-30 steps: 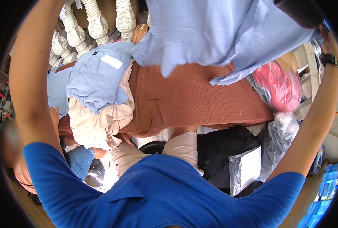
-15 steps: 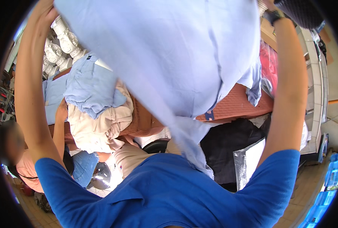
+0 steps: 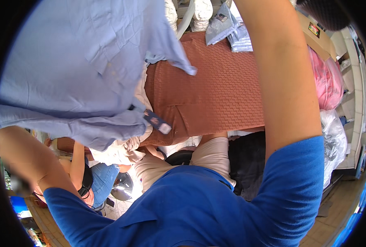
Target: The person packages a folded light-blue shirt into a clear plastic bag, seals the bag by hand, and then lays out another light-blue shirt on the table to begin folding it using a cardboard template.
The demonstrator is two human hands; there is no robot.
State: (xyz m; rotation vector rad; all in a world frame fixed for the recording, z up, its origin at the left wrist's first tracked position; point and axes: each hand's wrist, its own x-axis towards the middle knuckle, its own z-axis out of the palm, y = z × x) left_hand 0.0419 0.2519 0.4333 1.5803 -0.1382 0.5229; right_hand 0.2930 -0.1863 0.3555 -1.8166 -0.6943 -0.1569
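Note:
A light blue shirt (image 3: 80,49) is spread in the air across the upper left. From it a small dark tag with a white end (image 3: 157,121) hangs over the table's brown textured cover (image 3: 216,86). My left forearm (image 3: 24,154) passes behind the shirt, which hides my left hand. My right forearm (image 3: 288,74) reaches up past the top edge, so my right hand is out of the picture. Below the shirt, a crumpled cream garment (image 3: 121,152) droops over the table's near left side.
Bagged folded blue garments (image 3: 222,24) lie at the table's far side, by white carved balusters (image 3: 201,14). On the right are a cardboard box (image 3: 310,35), a pink bundle in plastic (image 3: 327,80) and clear plastic (image 3: 333,136). Black cloth (image 3: 249,160) is beside my leg. Another person in jeans (image 3: 103,181) sits at left.
The shirt has swung from the middle to the left, uncovering the brown table cover and bagged garments. My left arm has dropped behind it; my right arm has shifted inward to the left.

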